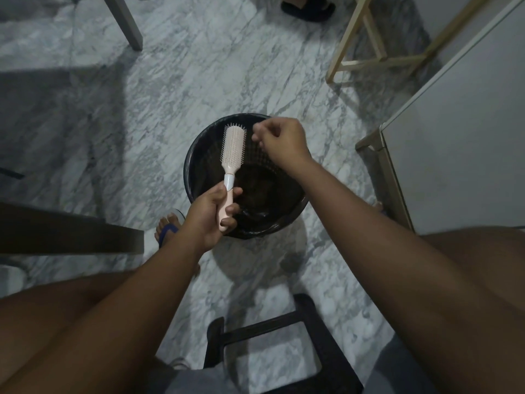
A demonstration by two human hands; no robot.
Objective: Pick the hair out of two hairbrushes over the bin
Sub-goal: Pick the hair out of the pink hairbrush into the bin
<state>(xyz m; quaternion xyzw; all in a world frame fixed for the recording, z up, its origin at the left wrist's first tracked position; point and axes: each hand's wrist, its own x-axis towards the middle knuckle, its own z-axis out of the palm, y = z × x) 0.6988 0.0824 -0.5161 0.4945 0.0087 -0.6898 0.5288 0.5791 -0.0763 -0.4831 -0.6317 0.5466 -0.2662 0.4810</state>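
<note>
The hairbrush (234,146) is pale pink, with a white band between the head and the handle. The bin (191,166) is black, with a fine lattice pattern on its inner wall, and the floor (199,75) is white marble with grey veins. The stool (321,336) is black, the sandal (167,231) is blue, and the frame (355,64) has a light wood colour.

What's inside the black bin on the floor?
The bin holds a black liner and a dark, tangly clump at the bottom, maybe hair. The hairbrush, the left hand gripping it and the right hand hide other parts inside.
</note>
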